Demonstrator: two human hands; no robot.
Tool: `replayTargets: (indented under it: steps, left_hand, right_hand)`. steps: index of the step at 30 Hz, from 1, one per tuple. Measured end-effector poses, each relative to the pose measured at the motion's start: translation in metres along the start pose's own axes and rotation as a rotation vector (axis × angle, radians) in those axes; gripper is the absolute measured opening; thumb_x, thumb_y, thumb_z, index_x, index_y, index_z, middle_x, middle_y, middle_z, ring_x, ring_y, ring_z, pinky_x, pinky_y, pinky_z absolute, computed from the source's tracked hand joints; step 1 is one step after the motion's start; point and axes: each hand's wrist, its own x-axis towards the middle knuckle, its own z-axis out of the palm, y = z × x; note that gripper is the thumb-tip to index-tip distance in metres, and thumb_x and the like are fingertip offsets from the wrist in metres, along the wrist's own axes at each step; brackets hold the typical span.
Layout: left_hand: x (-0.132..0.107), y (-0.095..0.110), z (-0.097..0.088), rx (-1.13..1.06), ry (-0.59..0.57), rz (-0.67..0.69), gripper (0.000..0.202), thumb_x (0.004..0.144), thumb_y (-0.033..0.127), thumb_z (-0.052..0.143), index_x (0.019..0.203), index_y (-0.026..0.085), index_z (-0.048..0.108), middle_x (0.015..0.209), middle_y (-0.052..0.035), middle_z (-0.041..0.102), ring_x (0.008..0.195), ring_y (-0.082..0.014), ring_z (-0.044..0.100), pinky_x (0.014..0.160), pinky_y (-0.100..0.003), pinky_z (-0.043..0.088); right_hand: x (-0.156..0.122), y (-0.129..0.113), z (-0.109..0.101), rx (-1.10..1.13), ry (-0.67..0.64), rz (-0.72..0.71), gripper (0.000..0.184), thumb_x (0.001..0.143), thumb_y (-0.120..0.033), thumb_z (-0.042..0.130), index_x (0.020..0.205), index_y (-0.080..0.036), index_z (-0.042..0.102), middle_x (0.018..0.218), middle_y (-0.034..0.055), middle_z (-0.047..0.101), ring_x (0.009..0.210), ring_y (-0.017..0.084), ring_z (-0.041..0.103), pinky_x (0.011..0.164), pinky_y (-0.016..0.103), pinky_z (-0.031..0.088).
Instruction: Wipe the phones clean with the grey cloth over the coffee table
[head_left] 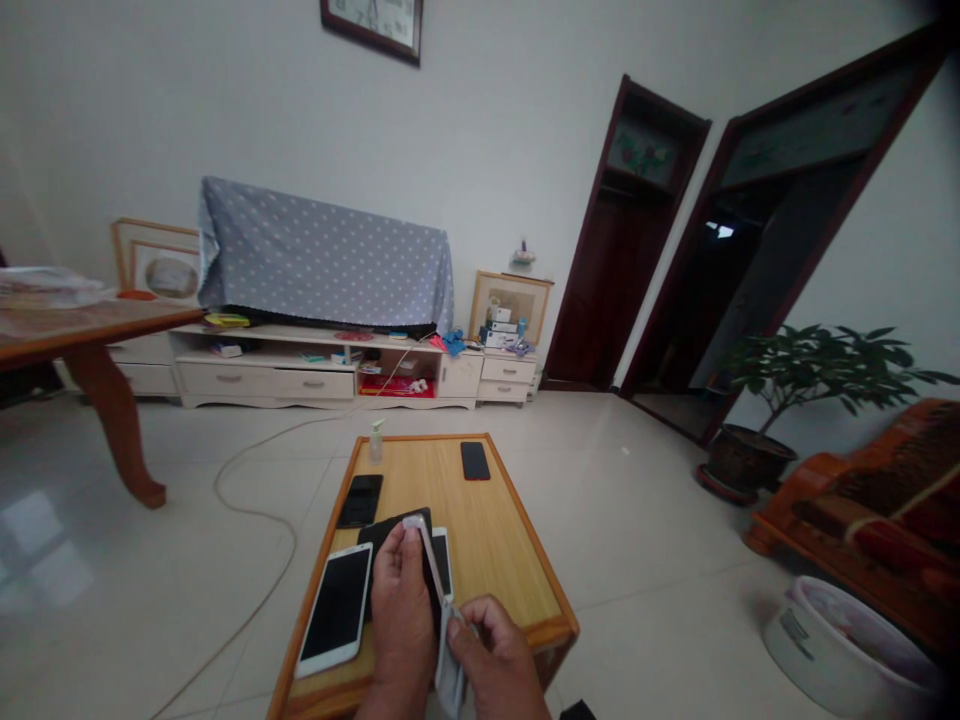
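My left hand (401, 610) is closed around a white-edged phone (433, 560), held on edge above the near end of a low wooden table (495, 540). My right hand (499, 655) pinches a pale cloth (450, 670) against the phone's lower end. A white phone (337, 608) lies face up at the near left. A black mat (390, 528) lies under the hands, with another white phone (444, 560) on it, partly hidden. Two black phones lie farther off: one (361, 499) at the left edge, one (475, 460) at the far right. A small spray bottle (376, 440) stands at the far left corner.
A cable (247, 500) snakes across the tiled floor to a TV cabinet (315, 372) with a covered TV. A wooden table (97, 350) stands at left. At right are a potted plant (780, 400), a wooden bench (885, 510), a white basin (840, 640) and open doorways.
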Motion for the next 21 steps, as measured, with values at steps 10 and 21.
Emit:
replayTargets:
  steps: [10,21]
  left_hand:
    - [0.001,-0.002,-0.004,0.104,-0.037,-0.043,0.064,0.085,0.073,0.046,0.111,0.019,0.067,0.102,-0.0083,0.071,0.084,-0.0224,0.064,0.075,-0.037,0.049]
    - [-0.027,0.002,-0.004,-0.096,-0.159,0.128,0.062,0.08,0.07,0.061,0.118,0.021,0.062,0.108,-0.0088,0.072,0.095,-0.0243,0.067,0.081,-0.034,0.052]
  right_hand:
    - [0.004,0.002,0.004,-0.075,0.024,-0.036,0.035,0.073,-0.049,0.077,0.069,-0.018,0.059,0.055,-0.0061,0.045,0.052,0.011,0.038,0.052,0.021,0.032]
    - [-0.001,-0.062,0.008,0.111,-0.068,-0.086,0.042,0.079,-0.057,0.074,0.079,-0.019,0.057,0.063,-0.0051,0.051,0.054,0.01,0.042,0.05,0.02,0.034]
